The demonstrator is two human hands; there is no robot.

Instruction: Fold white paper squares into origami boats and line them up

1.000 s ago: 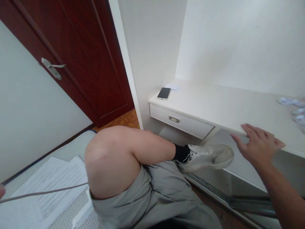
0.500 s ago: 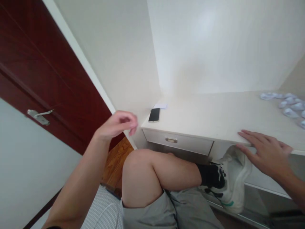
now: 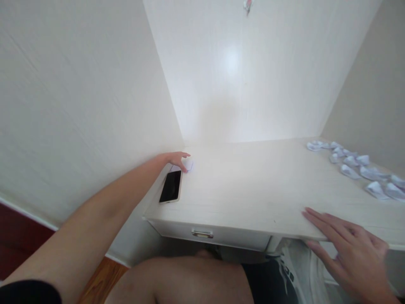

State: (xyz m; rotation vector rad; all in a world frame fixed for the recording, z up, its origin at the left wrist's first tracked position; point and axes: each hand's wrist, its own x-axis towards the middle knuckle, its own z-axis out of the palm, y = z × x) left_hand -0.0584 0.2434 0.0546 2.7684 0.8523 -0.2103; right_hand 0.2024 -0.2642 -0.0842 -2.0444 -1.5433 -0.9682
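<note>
My left hand reaches to the back left corner of the white desk, thumb and fingers apart over a small white sheet or card. Whether the fingertips touch the sheet I cannot tell. Just in front of it a black-screened smartphone lies face up near the left wall. At the desk's front edge on the right, my right hand rests open, its fingers stretched over the top and the thumb below the rim.
Several white folded or knotted cloth pieces lie in rows at the right. A drawer with a metal handle sits under the front edge. My crossed leg and white shoe are beneath. Walls enclose the desk.
My left hand has moved from the air beside the desk to the white sheet behind the phone. The view has shifted closer to the desk. My right hand stays on the edge.
</note>
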